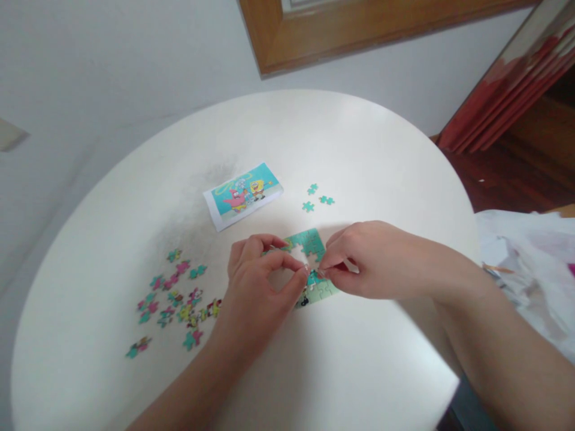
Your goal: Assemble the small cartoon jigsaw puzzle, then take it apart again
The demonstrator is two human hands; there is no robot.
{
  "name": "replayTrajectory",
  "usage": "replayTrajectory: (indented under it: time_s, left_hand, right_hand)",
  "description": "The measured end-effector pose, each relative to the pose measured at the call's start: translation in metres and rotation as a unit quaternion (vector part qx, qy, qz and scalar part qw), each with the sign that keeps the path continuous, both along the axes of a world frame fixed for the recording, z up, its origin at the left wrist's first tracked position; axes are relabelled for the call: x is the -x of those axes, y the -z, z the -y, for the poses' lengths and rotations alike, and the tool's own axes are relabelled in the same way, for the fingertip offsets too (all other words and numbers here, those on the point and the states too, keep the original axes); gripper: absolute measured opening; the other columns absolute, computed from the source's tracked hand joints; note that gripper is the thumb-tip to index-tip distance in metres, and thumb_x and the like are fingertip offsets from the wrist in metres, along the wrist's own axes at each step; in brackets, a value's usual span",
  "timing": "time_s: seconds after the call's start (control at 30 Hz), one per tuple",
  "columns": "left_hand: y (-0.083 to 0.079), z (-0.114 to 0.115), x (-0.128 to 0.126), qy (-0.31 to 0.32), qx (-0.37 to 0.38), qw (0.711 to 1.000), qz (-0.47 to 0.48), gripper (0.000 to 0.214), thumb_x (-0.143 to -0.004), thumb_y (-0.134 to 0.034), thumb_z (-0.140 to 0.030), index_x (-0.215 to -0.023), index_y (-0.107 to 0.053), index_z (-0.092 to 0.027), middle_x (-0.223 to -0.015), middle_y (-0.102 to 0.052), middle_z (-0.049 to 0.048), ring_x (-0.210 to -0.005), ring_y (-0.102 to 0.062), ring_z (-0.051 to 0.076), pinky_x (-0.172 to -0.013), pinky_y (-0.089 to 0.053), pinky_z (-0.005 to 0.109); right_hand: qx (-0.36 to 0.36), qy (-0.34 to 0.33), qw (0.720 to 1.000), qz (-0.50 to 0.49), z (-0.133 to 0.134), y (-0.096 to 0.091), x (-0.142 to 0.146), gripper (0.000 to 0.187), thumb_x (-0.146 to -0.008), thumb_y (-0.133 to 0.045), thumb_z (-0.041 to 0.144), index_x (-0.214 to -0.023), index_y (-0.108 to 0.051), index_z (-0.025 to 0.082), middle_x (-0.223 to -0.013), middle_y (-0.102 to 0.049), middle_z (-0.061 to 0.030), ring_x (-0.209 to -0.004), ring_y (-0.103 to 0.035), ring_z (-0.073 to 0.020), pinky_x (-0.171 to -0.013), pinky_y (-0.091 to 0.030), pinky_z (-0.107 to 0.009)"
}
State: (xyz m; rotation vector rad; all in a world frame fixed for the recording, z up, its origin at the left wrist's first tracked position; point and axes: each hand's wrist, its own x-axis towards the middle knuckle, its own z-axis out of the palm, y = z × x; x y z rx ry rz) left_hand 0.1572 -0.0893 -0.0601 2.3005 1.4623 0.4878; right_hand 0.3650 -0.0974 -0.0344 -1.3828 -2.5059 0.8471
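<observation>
The table has a smooth, pale finish with a soft sheen towards one o'clock and a dull, smudged-looking patch at ten. The partly joined puzzle at its middle looks like printed card, as do the loose pieces at eight o'clock. The picture sheet is creased paper. Beyond, the frame at twelve is satin wood, the curtain at two folded cloth, the wall matt.
</observation>
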Motion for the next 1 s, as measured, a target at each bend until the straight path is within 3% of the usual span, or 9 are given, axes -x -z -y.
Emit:
replayTrajectory:
  time_s: [0.7, 1.0]
  left_hand:
    - [0.0018, 0.0033, -0.0014, 0.009, -0.032, 0.999, -0.031, 0.016, -0.083, -0.062, -0.034, -0.074, -0.070, -0.023, -0.105, -0.055, 0.0059, -0.106, -0.047, 0.028, -0.096, -0.039, 0.049]
    - [0.0031, 0.0033, -0.0010, 0.013, -0.049, 0.998, -0.048, 0.011, -0.082, -0.061, -0.031, -0.084, -0.063, -0.020, -0.108, -0.052, 0.0076, -0.105, -0.046, 0.027, -0.095, -0.041, 0.048]
  right_hand:
    - [-0.001, 0.009, 1.000, -0.006, -0.0003, 0.0006, 0.0005, 0.021, -0.077, -0.045, 0.020, -0.060, -0.057, 0.019, -0.056, -0.052, 0.0001, -0.050, -0.032, -0.0099, -0.055, -0.027, -0.027]
    - [0.002, 0.006, 1.000, -0.008, -0.0008, -0.0013, 0.0011, 0.022, -0.077, -0.045, 0.019, -0.061, -0.059, 0.019, -0.058, -0.055, -0.0007, -0.051, -0.036, -0.0102, -0.056, -0.028, -0.026]
